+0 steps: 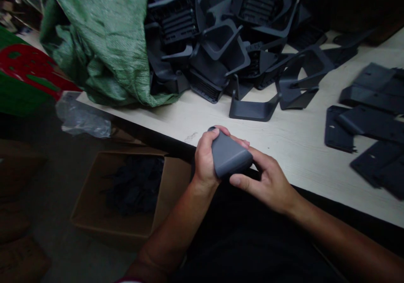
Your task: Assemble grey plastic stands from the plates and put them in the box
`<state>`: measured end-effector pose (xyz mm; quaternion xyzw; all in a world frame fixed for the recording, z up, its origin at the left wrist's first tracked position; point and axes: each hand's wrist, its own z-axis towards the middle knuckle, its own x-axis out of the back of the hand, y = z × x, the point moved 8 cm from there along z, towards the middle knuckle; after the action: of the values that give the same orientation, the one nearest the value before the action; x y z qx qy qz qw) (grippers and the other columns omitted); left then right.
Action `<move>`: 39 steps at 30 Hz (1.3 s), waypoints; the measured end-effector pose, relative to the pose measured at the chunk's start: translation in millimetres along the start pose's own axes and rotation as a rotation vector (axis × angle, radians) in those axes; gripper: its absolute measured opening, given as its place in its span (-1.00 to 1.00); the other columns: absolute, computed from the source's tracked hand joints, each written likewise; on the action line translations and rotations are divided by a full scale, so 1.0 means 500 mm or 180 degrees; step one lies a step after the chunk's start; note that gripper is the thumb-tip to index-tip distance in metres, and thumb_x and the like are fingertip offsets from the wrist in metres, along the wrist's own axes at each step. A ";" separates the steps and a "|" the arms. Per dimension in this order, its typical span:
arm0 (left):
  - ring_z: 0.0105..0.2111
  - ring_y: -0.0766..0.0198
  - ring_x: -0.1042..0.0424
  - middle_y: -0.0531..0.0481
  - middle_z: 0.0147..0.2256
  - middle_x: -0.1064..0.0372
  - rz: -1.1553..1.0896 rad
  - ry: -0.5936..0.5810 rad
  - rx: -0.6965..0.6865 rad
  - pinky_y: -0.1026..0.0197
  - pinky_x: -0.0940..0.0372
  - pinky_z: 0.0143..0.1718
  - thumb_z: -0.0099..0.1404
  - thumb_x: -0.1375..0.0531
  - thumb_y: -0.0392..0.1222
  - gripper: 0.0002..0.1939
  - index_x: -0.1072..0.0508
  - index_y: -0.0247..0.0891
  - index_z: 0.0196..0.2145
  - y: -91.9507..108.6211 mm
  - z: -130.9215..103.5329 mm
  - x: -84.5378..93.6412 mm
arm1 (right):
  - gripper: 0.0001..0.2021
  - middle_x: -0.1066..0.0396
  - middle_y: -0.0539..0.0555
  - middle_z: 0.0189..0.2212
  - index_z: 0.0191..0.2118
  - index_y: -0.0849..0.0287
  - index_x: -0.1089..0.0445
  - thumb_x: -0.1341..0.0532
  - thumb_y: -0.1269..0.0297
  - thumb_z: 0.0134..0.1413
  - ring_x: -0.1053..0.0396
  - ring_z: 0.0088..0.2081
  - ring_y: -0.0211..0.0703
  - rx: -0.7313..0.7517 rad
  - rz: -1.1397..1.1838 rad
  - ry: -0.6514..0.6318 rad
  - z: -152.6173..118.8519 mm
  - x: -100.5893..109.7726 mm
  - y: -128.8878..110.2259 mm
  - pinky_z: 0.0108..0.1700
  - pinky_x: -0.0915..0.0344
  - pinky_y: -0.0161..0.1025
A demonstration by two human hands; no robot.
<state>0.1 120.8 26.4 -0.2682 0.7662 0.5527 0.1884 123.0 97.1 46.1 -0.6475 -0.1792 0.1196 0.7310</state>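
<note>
A dark grey plastic part [232,153] with a smooth wedge-shaped face is held just over the table's front edge. My left hand [206,159] is closed around its left side, thumb on top, with fingertips showing along the far edge. At the part's right end is my right hand [273,182], fingers curled behind it and thumb by the lower corner; the fingertips are hidden. Beyond my hands, a U-shaped plastic bracket [252,109] lies on the table, in front of a pile of similar grey plastic parts [217,43].
A green woven sack [107,39] lies beside the pile on the pale table [303,152]. Flat dark panels [372,123] are stacked at right. Below left, an open cardboard box [172,182] contains dark pieces. A red plastic item [28,66] and clear plastic bag [83,117] are further left.
</note>
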 end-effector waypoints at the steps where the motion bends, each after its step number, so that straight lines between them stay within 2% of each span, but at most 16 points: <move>1: -0.28 0.07 -0.64 0.00 -0.48 -0.57 -0.0027 0.0042 -0.0004 0.01 -0.47 -0.01 0.33 -0.13 0.04 -0.79 -0.36 -0.14 -0.28 0.005 0.001 0.003 | -0.44 -0.55 0.17 0.19 0.21 0.09 -0.51 -0.53 0.07 0.14 -0.48 0.19 0.18 0.0037 -0.0116 -0.0026 -0.002 0.003 -0.001 0.23 -0.39 -0.03; 4: -0.33 0.09 -0.63 0.01 -0.50 -0.55 -0.0212 0.0199 0.0083 0.02 -0.48 -0.05 0.31 -0.12 0.00 -0.81 -0.38 -0.16 -0.31 0.017 0.007 0.017 | -0.55 -0.61 0.14 0.11 0.19 0.08 -0.53 -0.45 0.08 0.25 -0.55 0.10 0.11 -0.0109 -0.0323 -0.0200 -0.001 0.015 0.006 0.16 -0.43 -0.08; 7: -0.33 0.10 -0.63 0.04 -0.49 -0.53 -0.0451 0.0271 0.0308 0.04 -0.49 -0.10 0.29 -0.15 -0.06 -0.85 -0.41 -0.16 -0.32 0.014 0.014 0.033 | -0.70 -0.66 0.10 0.00 0.11 0.07 -0.61 -0.34 0.09 0.39 -0.60 0.00 0.03 -0.0399 -0.0151 -0.0420 0.001 0.022 0.015 0.08 -0.47 -0.12; 13: -0.33 0.11 -0.64 0.01 -0.45 -0.57 -0.0663 0.0265 0.0440 0.05 -0.52 -0.11 0.29 -0.19 -0.08 -0.85 -0.47 -0.19 -0.35 -0.021 0.022 0.063 | -0.72 -0.71 0.09 -0.13 -0.01 0.10 -0.71 -0.37 0.05 0.35 -0.64 -0.12 0.02 -0.0644 0.0294 -0.0334 0.003 0.020 0.024 -0.06 -0.50 -0.16; 18: -0.39 0.11 -0.62 -0.02 -0.47 -0.56 -0.0661 0.0359 0.0537 0.06 -0.53 -0.19 0.27 -0.20 -0.06 -0.82 -0.47 -0.21 -0.37 -0.030 0.017 0.079 | -0.69 -0.70 0.06 -0.10 0.06 0.06 -0.69 -0.40 0.04 0.32 -0.63 -0.08 -0.02 -0.1128 0.0930 -0.0768 -0.003 -0.005 0.053 -0.01 -0.50 -0.20; 23: -0.38 0.08 -0.62 -0.05 -0.48 -0.56 -0.0390 0.0424 0.0317 0.09 -0.50 -0.23 0.28 -0.18 -0.04 -0.80 -0.45 -0.22 -0.32 -0.002 0.000 0.060 | -0.66 -0.67 0.05 -0.02 0.13 0.04 -0.64 -0.35 0.03 0.38 -0.61 -0.01 -0.02 -0.0969 0.0806 -0.0848 -0.007 -0.004 0.035 0.05 -0.48 -0.20; 25: -0.40 0.08 -0.61 -0.08 -0.48 -0.57 -0.0090 0.0430 0.0096 0.10 -0.48 -0.25 0.33 -0.16 -0.01 -0.78 -0.44 -0.21 -0.32 0.007 -0.010 0.047 | -0.60 -0.65 0.05 0.04 0.19 0.01 -0.60 -0.41 0.03 0.32 -0.58 0.04 0.02 -0.0804 0.0699 -0.0846 -0.008 -0.011 0.024 0.13 -0.45 -0.17; 28: -0.36 0.09 -0.60 -0.07 -0.43 -0.60 0.0543 0.0509 -0.0532 0.11 -0.46 -0.21 0.43 -0.12 0.01 -0.74 -0.47 -0.19 -0.29 0.028 -0.029 0.033 | -0.43 -0.59 0.06 0.14 0.25 0.00 -0.54 -0.52 0.02 0.16 -0.47 0.23 0.13 -0.0438 0.0522 -0.0457 -0.006 -0.016 0.013 0.34 -0.32 -0.08; 31: -0.30 0.11 -0.61 -0.03 -0.42 -0.58 0.0985 0.0489 -0.0943 0.14 -0.45 -0.15 0.50 -0.10 -0.01 -0.72 -0.51 -0.17 -0.27 0.039 -0.045 0.020 | -0.36 -0.53 0.07 0.24 0.29 -0.02 -0.49 -0.54 0.00 0.12 -0.36 0.35 0.16 -0.0157 0.0458 -0.0045 -0.006 -0.021 0.012 0.42 -0.23 -0.06; 35: -0.28 0.09 -0.61 -0.04 -0.43 -0.57 0.0894 0.0354 -0.0948 0.12 -0.44 -0.14 0.49 -0.11 -0.01 -0.73 -0.51 -0.17 -0.26 0.040 -0.043 0.019 | -0.37 -0.51 0.06 0.26 0.31 -0.05 -0.47 -0.52 0.02 0.16 -0.38 0.33 0.14 -0.0135 0.0398 -0.0173 -0.004 -0.024 0.015 0.41 -0.24 -0.07; 39: -0.30 0.06 -0.61 -0.03 -0.47 -0.54 0.0228 0.0506 -0.0695 0.11 -0.45 -0.18 0.40 -0.13 0.04 -0.74 -0.46 -0.17 -0.28 0.038 -0.025 0.043 | -0.62 -0.62 0.08 0.07 0.16 0.03 -0.59 -0.39 0.02 0.33 -0.54 0.12 0.08 -0.0420 0.0341 -0.0394 -0.001 0.000 0.036 0.23 -0.39 -0.08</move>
<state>-28.6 109.1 32.1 -0.3025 0.7231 0.6163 0.0770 124.2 99.3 28.3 -0.6942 -0.1967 0.1862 0.6669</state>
